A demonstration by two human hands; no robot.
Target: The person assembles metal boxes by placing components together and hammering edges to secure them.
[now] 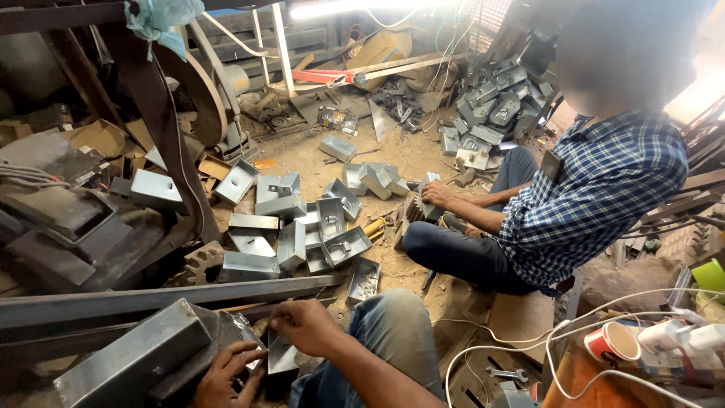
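While a co-worker in a blue checked shirt [596,196] sits cross-legged on the dusty floor [423,162] at the right, the person wearing the camera crouches at the near edge with both hands low in the middle. A long dark steel bar [151,298] runs from the left edge toward the centre, just beyond the hands, and a big folded sheet-metal box [128,359] lies tilted at the near left. Farther off, a wide scatter of open sheet-metal boxes [302,227] covers the floor at centre, and a second heap of similar boxes [491,113] is piled at the far right beside the co-worker. The co-worker's hand [436,195] rests on a toothed metal block [414,208] near the knee. A red paper cup [613,341] stands at the near right among white cables [513,340]. The right hand [306,325] has its fingers curled and pinching the top edge of a small bent sheet-metal piece [282,357], which stands upright in front of the denim knee [393,325]. The left hand [226,374] lies just left of it, fingers bent and pressed against the piece's near left side, next to the big box. A small spanner [507,373] lies on the floor at the near right.
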